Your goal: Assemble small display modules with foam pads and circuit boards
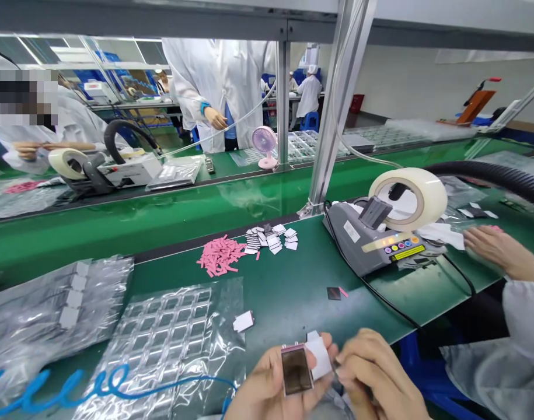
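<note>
My left hand [273, 382] is closed around a small flat display panel [296, 368] with a dark screen and a pale rim. A white card-like piece [320, 357] with a tab sits against the panel's right side, also in this hand. Just to the right, my right hand [376, 373] has its fingers curled and pinched together; whatever is between them is hidden and slightly blurred. On the green bench beyond lie a single white piece [243, 321], a small dark square [334, 293] and a thin pink strip [344, 292].
A heap of pink strips [220, 255] lies beside white and striped pieces [272, 238]. Clear plastic trays [161, 332] and a blue coiled cord [183, 382] are on the left. A tape dispenser [372, 239] stands right, near a co-worker's hand [498, 251]. A metal post [337, 111] rises behind.
</note>
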`<state>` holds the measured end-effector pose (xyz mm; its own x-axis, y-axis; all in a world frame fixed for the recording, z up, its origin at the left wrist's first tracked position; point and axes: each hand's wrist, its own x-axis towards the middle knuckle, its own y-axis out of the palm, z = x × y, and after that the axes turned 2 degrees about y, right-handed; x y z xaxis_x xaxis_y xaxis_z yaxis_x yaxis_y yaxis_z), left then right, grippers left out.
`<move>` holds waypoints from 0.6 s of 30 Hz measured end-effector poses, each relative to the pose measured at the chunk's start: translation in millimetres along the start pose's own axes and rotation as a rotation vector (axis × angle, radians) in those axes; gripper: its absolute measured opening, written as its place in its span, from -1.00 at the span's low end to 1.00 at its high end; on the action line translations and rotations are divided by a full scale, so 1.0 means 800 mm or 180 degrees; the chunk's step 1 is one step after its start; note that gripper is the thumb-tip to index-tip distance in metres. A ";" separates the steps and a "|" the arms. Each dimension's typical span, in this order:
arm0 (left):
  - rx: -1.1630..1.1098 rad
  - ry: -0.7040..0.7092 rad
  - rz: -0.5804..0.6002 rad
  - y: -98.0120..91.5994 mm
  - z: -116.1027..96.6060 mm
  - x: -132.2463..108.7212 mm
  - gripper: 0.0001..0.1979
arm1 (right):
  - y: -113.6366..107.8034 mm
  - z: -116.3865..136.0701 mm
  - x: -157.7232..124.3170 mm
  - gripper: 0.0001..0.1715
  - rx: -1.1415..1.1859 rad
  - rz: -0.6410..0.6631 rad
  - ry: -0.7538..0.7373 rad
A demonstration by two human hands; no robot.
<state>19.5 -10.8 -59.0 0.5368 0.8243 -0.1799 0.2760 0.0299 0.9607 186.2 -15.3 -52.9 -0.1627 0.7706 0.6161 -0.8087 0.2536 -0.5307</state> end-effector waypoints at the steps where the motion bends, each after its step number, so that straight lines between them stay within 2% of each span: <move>1: 0.0025 0.0023 0.0029 -0.001 -0.002 0.000 -0.75 | 0.000 -0.002 -0.007 -0.85 0.0176 0.0045 0.0177; 4: 0.0020 0.0130 0.0068 -0.007 -0.009 0.000 -0.72 | 0.013 -0.022 -0.030 -0.82 0.0603 0.0381 0.0766; 7: -0.0018 0.0126 0.0102 -0.011 -0.012 0.000 -0.69 | 0.038 -0.050 -0.052 -0.81 0.0613 0.0753 0.1067; 10: 0.0007 0.0067 0.0166 -0.010 -0.011 -0.001 -0.70 | 0.050 -0.066 -0.057 -0.83 0.0702 0.0717 0.1325; 13: 0.0063 -0.0058 0.0185 -0.008 -0.008 -0.003 -0.71 | 0.039 -0.063 -0.038 -0.77 0.1079 0.0678 0.1544; 15: 0.0080 -0.0158 0.0194 -0.006 -0.006 -0.004 -0.72 | 0.030 -0.055 -0.017 -0.67 0.1839 0.0742 0.1741; 18: 0.0076 -0.0289 0.0253 -0.003 -0.004 -0.003 -0.74 | 0.027 -0.044 0.006 -0.63 0.3551 0.1169 0.1959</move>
<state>14.6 -11.1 -60.0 0.6276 0.7688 -0.1227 0.2478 -0.0479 0.9676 188.0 14.8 -81.9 -0.4285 0.9033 0.0209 -0.8488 -0.4104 0.3332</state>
